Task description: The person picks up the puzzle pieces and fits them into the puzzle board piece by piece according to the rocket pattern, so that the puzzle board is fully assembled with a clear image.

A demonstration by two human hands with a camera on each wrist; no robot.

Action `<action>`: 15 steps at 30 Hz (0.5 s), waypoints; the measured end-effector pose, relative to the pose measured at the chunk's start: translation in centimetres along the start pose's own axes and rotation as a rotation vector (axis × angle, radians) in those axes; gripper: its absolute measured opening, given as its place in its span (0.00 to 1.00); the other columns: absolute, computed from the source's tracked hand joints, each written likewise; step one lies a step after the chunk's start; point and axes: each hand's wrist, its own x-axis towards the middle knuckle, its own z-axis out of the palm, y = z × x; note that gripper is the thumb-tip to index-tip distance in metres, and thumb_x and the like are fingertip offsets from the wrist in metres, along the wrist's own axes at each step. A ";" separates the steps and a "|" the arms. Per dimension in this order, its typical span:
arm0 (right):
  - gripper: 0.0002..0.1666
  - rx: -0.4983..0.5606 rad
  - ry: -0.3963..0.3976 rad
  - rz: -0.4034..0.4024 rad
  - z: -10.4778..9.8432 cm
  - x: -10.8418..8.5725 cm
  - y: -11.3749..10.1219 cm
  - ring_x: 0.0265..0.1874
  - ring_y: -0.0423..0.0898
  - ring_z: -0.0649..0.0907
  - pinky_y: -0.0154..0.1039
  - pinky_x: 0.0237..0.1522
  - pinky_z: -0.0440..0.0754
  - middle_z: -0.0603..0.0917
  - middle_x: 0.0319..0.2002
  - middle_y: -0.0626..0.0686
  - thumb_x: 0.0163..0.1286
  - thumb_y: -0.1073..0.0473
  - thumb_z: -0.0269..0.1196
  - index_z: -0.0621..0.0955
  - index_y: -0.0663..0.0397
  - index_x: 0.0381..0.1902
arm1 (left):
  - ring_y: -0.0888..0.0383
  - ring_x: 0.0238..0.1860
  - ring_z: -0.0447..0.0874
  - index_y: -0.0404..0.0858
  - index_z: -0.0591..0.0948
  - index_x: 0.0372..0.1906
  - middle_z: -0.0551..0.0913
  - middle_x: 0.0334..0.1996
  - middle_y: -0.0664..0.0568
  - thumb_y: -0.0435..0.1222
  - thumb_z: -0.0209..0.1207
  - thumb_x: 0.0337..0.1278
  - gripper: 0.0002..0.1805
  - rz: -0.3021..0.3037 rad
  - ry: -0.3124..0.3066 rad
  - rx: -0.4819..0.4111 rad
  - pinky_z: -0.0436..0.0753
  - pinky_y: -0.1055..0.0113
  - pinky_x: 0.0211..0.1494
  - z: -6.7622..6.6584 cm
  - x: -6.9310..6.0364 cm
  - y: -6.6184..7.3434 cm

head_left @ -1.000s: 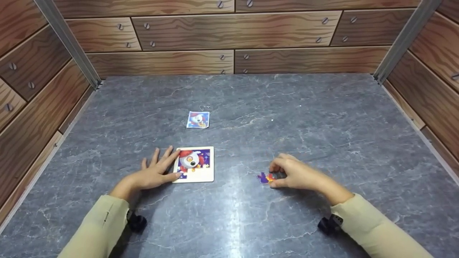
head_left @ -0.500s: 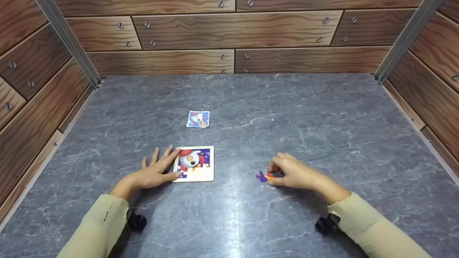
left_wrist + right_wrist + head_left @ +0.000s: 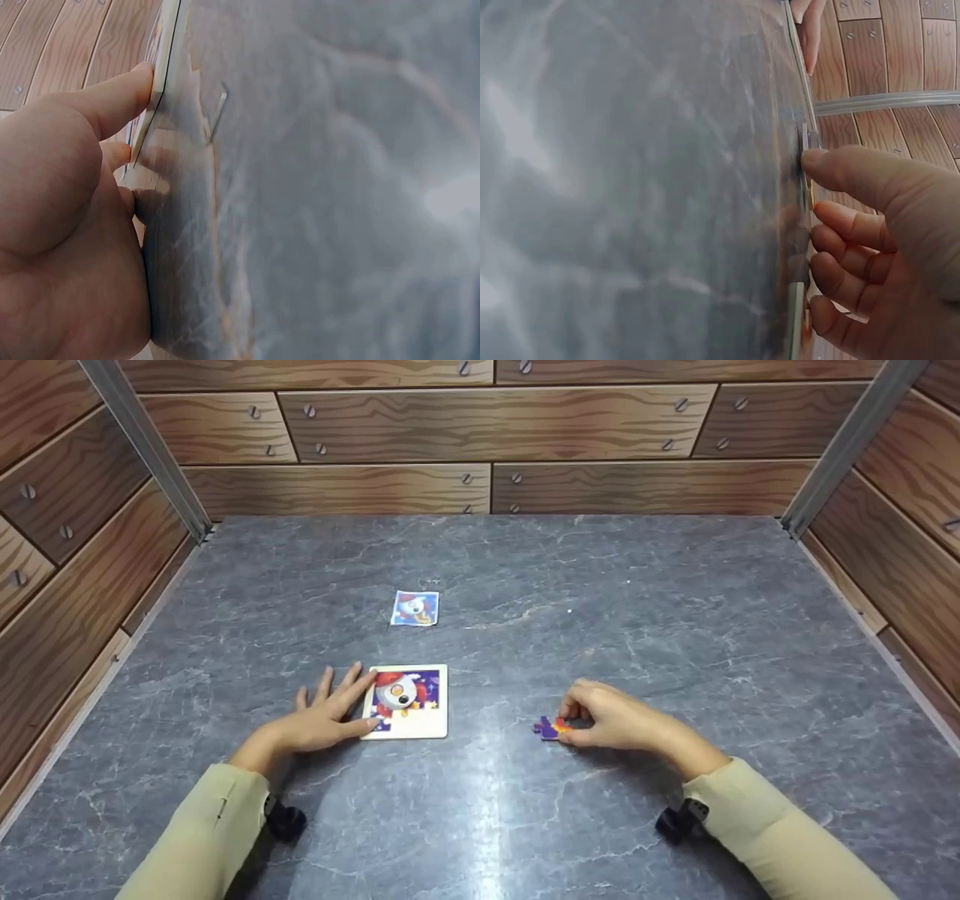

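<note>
In the head view, a square puzzle board with a pale frame lies on the table. Its upper part shows a white and red cartoon figure on purple, and its lower right is bare. My left hand lies at the board's left side, fingers spread, with the index finger and thumb on its edge. To the right, my right hand pinches a purple, red and orange jigsaw piece between thumb and fingers, low over the table. In the right wrist view, another thin pale-edged piece shows beneath the lower fingers.
A small picture card with a similar figure lies beyond the board. The grey marbled table is enclosed by wood-patterned walls at the back and sides, with metal posts at the corners.
My right hand has slid slightly to the left together with the jigsaw piece. The left hand and the board stay in place.
</note>
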 end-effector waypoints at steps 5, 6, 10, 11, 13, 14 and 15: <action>0.12 0.027 0.006 -0.017 -0.2 0.5 -0.4 0.29 0.42 0.76 0.35 0.33 0.77 0.77 0.29 0.47 0.54 0.57 0.69 0.77 0.54 0.32 | 0.42 0.67 0.13 0.51 0.42 0.74 0.29 0.73 0.48 0.59 0.47 0.62 0.43 0.009 0.006 -0.013 0.18 0.37 0.58 -0.1 -0.1 0.0; 0.12 0.032 0.004 -0.019 -0.2 0.6 -0.6 0.29 0.42 0.76 0.35 0.33 0.77 0.77 0.29 0.47 0.54 0.57 0.69 0.78 0.54 0.32 | 0.42 0.67 0.13 0.51 0.42 0.74 0.29 0.73 0.48 0.59 0.48 0.61 0.44 0.009 0.006 -0.017 0.18 0.37 0.58 -0.1 -0.1 0.0; 0.12 0.050 0.001 -0.020 -0.2 1.4 -1.4 0.29 0.42 0.77 0.35 0.32 0.78 0.77 0.29 0.47 0.55 0.56 0.68 0.78 0.54 0.33 | 0.42 0.67 0.13 0.51 0.42 0.74 0.29 0.73 0.48 0.59 0.49 0.60 0.45 0.010 0.000 -0.019 0.18 0.37 0.58 -0.1 -0.2 0.0; 0.12 0.056 0.001 -0.016 -0.2 1.6 -1.6 0.29 0.42 0.77 0.35 0.32 0.78 0.77 0.30 0.47 0.56 0.56 0.68 0.78 0.54 0.33 | 0.42 0.67 0.13 0.51 0.41 0.74 0.29 0.73 0.48 0.59 0.50 0.60 0.45 0.010 -0.001 -0.019 0.18 0.37 0.58 -0.1 -0.2 -0.1; 0.12 0.068 -0.001 -0.013 -0.2 2.0 -1.9 0.29 0.42 0.77 0.34 0.32 0.78 0.77 0.30 0.47 0.56 0.55 0.68 0.78 0.54 0.34 | 0.43 0.67 0.13 0.51 0.41 0.74 0.29 0.73 0.48 0.60 0.50 0.59 0.46 0.009 -0.004 -0.019 0.18 0.37 0.58 -0.1 -0.1 -0.1; 0.12 0.071 -0.004 -0.012 -0.1 2.3 -2.1 0.29 0.42 0.77 0.34 0.32 0.78 0.77 0.30 0.47 0.57 0.55 0.68 0.78 0.54 0.34 | 0.43 0.67 0.13 0.51 0.41 0.74 0.29 0.73 0.48 0.60 0.51 0.58 0.47 0.009 -0.004 -0.019 0.18 0.37 0.58 0.0 0.0 -0.1; 0.12 0.075 -0.008 -0.012 -0.1 2.5 -2.3 0.29 0.42 0.76 0.34 0.32 0.78 0.77 0.30 0.47 0.57 0.55 0.68 0.78 0.54 0.34 | 0.43 0.67 0.13 0.51 0.41 0.74 0.29 0.73 0.48 0.60 0.51 0.58 0.47 0.010 -0.004 -0.018 0.18 0.37 0.58 0.0 0.0 -0.2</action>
